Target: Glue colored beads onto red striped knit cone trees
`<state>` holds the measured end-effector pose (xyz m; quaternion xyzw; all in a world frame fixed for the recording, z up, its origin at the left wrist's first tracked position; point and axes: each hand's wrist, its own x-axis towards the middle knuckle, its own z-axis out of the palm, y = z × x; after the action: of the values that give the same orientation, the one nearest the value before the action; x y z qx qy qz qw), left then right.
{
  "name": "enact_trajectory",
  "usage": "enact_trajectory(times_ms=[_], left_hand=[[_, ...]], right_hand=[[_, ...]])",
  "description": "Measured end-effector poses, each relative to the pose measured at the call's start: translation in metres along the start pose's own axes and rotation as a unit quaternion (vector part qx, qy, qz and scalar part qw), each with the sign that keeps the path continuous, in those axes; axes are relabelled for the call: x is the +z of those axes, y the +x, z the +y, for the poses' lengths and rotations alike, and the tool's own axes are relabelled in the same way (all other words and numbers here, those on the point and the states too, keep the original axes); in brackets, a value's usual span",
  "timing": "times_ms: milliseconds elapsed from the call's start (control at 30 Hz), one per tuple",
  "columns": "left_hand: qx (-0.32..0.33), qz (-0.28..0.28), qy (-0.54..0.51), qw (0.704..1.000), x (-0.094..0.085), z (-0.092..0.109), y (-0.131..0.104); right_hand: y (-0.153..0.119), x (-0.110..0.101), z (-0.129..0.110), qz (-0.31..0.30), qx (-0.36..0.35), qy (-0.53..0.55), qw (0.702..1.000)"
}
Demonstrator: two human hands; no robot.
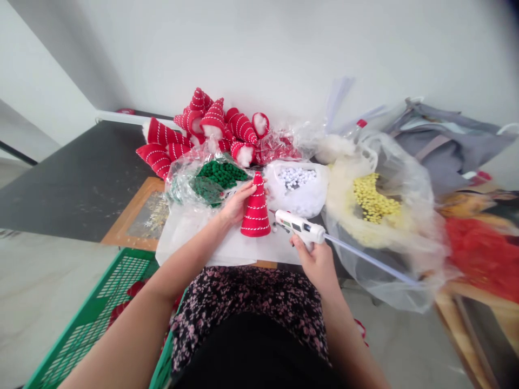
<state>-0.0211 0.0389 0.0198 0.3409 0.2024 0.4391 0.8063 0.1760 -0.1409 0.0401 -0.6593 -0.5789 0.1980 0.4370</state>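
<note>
My left hand [238,202] grips a red felt cone [256,213] wound with white-dashed cord, near its upper part. The cone stands upright over the white paper [219,243] on the table. In my right hand [318,259] is a white glue gun [298,224], its nozzle pointing left toward the cone but apart from it. A long clear glue stick [371,259] sticks out of the gun's back end. Behind the cone lie a bag of green pompoms [221,175] and a bag of white pompoms [298,178].
Several red cones [213,119] with white stuffing are piled at the back. On the right stands a clear bag of yellow pompoms [371,200], near grey fabric [438,138] and red netting [482,259]. A green crate [95,308] sits below left, beside the dark tabletop [77,178].
</note>
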Motion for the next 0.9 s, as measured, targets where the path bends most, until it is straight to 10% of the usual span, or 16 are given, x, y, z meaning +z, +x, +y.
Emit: enact_trajectory(times_ms=[900], left_hand=[[-0.01,-0.018,-0.008,1.0,-0.008,-0.004,0.004]], right_hand=[[0.016,0.007,0.002,0.009,-0.05,-0.019,0.999]])
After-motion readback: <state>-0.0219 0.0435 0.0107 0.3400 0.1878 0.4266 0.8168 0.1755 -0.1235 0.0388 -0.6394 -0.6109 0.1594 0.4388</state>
